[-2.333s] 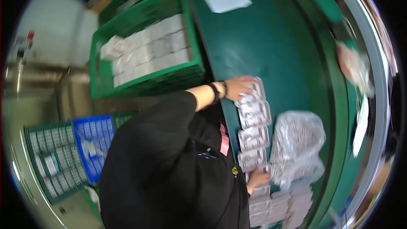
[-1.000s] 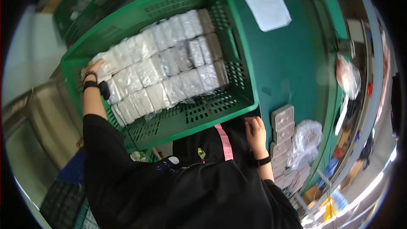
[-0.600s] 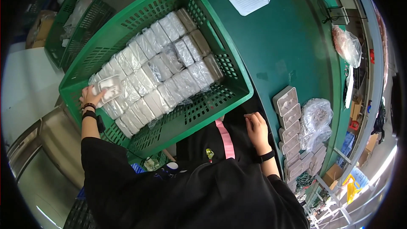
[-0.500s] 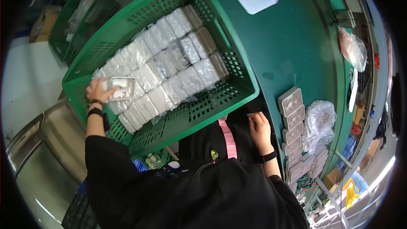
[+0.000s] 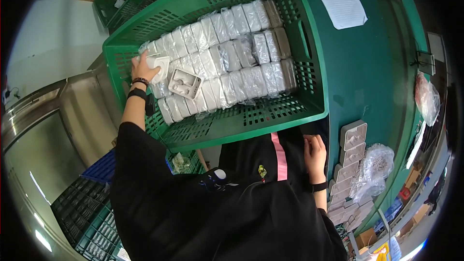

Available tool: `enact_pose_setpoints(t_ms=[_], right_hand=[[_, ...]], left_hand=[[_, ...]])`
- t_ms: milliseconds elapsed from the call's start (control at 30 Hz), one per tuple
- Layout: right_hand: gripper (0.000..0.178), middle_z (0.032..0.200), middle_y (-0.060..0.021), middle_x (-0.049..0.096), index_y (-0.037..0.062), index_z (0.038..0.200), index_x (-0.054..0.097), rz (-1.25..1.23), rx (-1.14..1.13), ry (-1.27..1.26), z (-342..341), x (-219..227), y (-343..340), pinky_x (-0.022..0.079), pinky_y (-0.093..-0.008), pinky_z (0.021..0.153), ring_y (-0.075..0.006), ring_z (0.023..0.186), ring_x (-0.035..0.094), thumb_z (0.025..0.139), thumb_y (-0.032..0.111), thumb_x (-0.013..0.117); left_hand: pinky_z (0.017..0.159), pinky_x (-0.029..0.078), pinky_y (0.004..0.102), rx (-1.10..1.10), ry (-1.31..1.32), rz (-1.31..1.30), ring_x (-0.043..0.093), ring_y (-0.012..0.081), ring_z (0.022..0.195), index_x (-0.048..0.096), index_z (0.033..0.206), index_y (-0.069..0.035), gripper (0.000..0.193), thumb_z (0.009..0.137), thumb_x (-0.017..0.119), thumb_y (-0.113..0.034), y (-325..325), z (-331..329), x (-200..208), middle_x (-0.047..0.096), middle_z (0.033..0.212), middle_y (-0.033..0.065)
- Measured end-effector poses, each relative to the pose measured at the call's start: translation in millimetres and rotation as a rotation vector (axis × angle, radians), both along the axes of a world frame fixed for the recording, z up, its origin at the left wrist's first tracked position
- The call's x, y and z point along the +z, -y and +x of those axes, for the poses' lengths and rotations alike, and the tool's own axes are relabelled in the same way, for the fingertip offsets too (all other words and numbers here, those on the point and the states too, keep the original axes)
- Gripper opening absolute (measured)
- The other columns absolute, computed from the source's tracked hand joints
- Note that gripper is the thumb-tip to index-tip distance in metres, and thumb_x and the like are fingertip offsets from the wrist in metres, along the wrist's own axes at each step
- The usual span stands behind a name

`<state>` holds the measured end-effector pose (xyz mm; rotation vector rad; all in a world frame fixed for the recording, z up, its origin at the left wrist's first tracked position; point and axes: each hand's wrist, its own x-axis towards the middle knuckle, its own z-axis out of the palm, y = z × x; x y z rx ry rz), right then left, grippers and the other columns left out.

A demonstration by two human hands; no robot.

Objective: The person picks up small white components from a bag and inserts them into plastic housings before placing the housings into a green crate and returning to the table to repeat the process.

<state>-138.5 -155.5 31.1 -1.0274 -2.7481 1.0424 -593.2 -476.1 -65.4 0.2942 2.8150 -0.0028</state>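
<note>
At the left end of a big green crate (image 5: pixel 208 142), my left hand (image 5: pixel 143 70) is closed on a white molded tray (image 5: pixel 163 65), its thumb over the near side. Beside it a loose gray-white compartmented tray (image 5: pixel 185 84) lies tilted, hollow side up, on top of the packed rows. Those rows are stacked trays in clear plastic wrap (image 5: pixel 208 31), standing on edge along the crate. My right hand (image 5: pixel 315 157) rests by the green table's edge, near my lap, with fingers loosely bent and nothing visible in it.
On the green table (image 5: pixel 360 72) at right stand nested gray trays (image 5: pixel 353 137), beside a crumpled clear plastic bag (image 5: pixel 377 166). A printed white sheet (image 5: pixel 338 0) lies at the far end. More crates (image 5: pixel 96 229) are stacked at lower left.
My view has turned, so the crate sits farther right. The compartmented tray that was by my left hand now lies on the rows, and that hand grips another white tray.
</note>
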Motion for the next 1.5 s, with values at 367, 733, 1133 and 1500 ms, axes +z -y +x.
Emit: enact_pose_setpoints(t_ms=[367, 733, 1133, 1500], right_hand=[[0.066, 0.108, -0.014, 0.049, 0.0067, 0.131, 0.019, -0.912, -0.318, -0.776, 20, 22, -33, 0.045, -0.033, 0.078, -0.0217, 0.097, 0.052, 0.082, 0.03, 0.056], [0.087, 0.131, -0.0118, 0.032, 0.0097, 0.133, 0.017, -1.363, -0.705, -1.438, 194, 56, -91, 0.029, -0.0431, 0.098, -0.0269, 0.12, 0.033, 0.071, 0.056, 0.056], [0.048, 0.115, -0.0097, 0.05, 0.0049, 0.12, 0.041, -1.49, -0.95, -1.739, 296, -43, -227, 0.037, -0.0377, 0.093, -0.0254, 0.106, 0.048, 0.085, 0.038, 0.047], [0.034, 0.105, -0.0112, 0.052, -0.0007, 0.11, 0.046, -0.336, -1.367, -0.891, 280, -159, -312, 0.04, -0.0315, 0.079, -0.0195, 0.094, 0.05, 0.08, 0.015, 0.048]], left_hand=[[0.082, 0.042, 0.0457, -1.101, -0.403, 1.328, 0.04, 0.0405, 0.103, 0.045, 0.095, -0.014, 0.049, 0.057, 0.075, -0.021, -263, 232, 163, 0.034, 0.114, 0.0195], [0.085, 0.038, 0.043, -1.654, 0.391, 1.517, 0.041, 0.0337, 0.102, 0.038, 0.101, -0.013, 0.049, 0.067, 0.07, -0.029, -417, 478, 163, 0.033, 0.112, 0.0136], [0.084, 0.044, 0.0441, 0.226, 1.553, 1.252, 0.05, 0.0288, 0.1, 0.036, 0.113, -0.001, 0.034, 0.08, 0.046, -0.003, -606, 515, 27, 0.048, 0.109, 0.0153], [0.08, 0.039, 0.0417, -0.725, 0.225, 0.584, 0.049, 0.0343, 0.086, 0.049, 0.097, 0.0, 0.038, 0.066, 0.06, -0.019, -635, 530, -33, 0.053, 0.09, 0.0171]])
